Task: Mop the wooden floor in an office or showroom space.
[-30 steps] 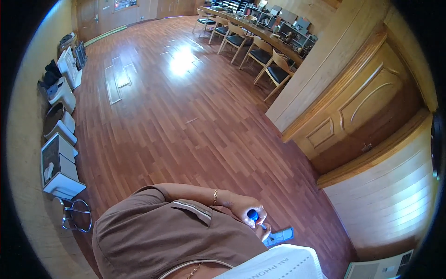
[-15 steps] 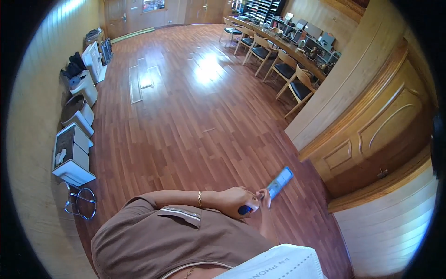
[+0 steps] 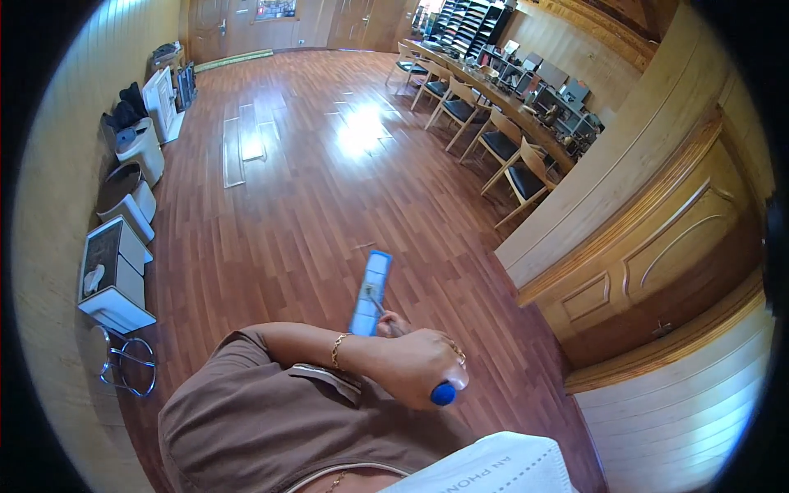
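Observation:
A flat mop with a pale blue, long narrow head (image 3: 377, 267) lies on the wooden floor in front of me. Its thin handle (image 3: 377, 302) rises toward my body and ends in a dark blue cap (image 3: 443, 394). Close to that cap, my left hand (image 3: 411, 361) is wrapped round the top of the handle, a gold bracelet at its wrist. Farther down the handle, my right hand (image 3: 392, 323) is closed round it. Most of the right hand and its forearm is hidden behind the left hand.
Along the left wall stand a white cabinet (image 3: 115, 271), a chrome-framed stool (image 3: 127, 361) and bins (image 3: 141, 149). On the right are a wooden door (image 3: 649, 263) and a row of chairs (image 3: 526, 177) at a long desk. Flat strips (image 3: 234, 152) lie farther off on the floor.
The mop head has swung left across the floor, from right of my hands to ahead of them. My left hand and the handle's cap have shifted slightly right and nearer.

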A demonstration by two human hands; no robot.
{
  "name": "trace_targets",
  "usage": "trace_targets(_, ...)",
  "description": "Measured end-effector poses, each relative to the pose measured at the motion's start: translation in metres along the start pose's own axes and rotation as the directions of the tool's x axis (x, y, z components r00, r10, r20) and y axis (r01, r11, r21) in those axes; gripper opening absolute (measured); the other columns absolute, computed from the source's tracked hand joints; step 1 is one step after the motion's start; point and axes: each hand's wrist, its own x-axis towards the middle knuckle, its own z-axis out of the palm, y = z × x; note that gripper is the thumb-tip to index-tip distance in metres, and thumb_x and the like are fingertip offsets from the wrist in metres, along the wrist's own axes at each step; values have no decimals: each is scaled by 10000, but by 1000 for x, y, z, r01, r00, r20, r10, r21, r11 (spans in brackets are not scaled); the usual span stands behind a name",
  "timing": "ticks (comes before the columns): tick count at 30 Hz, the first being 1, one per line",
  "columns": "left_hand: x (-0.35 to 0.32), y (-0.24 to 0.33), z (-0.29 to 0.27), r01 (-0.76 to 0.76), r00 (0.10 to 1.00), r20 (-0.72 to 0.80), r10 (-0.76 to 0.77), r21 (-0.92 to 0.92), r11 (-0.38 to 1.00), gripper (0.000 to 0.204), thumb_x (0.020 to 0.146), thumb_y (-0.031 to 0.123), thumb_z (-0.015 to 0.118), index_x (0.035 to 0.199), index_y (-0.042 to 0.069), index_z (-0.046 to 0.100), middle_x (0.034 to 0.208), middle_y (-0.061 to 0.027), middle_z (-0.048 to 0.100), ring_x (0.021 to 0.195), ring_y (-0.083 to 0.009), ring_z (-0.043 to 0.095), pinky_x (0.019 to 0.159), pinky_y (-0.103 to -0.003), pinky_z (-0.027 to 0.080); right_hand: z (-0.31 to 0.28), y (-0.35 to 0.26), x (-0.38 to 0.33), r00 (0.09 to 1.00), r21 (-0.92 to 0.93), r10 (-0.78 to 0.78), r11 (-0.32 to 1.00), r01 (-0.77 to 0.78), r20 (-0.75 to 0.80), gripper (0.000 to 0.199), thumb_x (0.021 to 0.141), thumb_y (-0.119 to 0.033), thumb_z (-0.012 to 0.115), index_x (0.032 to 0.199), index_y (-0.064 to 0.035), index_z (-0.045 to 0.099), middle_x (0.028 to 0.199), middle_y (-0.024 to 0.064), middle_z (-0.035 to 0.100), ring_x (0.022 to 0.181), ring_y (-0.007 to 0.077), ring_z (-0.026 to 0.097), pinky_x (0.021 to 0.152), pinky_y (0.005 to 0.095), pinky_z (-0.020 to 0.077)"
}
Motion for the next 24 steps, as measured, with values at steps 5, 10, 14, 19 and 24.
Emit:
trace_targets(5,1,-25,-6,16,997,-73,-27,-144,989,216,590,203,688,685,55,562,721,-167,587,723,-387,594,606,-469,450,-88,-77,25,1000,456,16,890,-16,4,316,877,-333,524,1008,-54,592,1001,96,579,916,210,555,810,369,433)
trace_targets(10,-28,-99,36,81,961,-252,-117,-149,985,250,675,271,745,752,100,580,677,-94,582,680,-330,587,580,-425,438,-197,-259,-2,963,547,-77,810,211,-257,698,842,-576,514,1268,-25,475,1211,192,558,1120,289,543,960,388,412)
trace_targets(14,-50,-159,76,417,908,144,-394,-409,811,297,731,336,766,755,74,628,653,-76,581,610,-193,548,562,-357,411,-222,-297,-24,799,77,-502,830,553,-330,756,803,-591,600,1312,-56,438,1299,256,477,1211,367,477,1043,466,349)
trace_targets(19,-91,-229,137,465,882,155,-445,-129,876,340,755,436,682,846,109,654,762,-106,649,772,-320,634,669,-419,458,-215,-319,-28,880,-270,-384,911,312,-280,388,840,-406,656,713,-40,644,755,125,666,828,309,651,808,414,479)
trace_targets(24,-104,-241,166,577,816,67,-574,-25,817,234,726,379,666,766,148,661,758,-76,652,798,-306,638,785,-515,424,-191,-288,-44,672,-353,-499,866,354,-548,385,935,-242,506,601,-56,459,606,93,578,535,234,572,539,354,493)
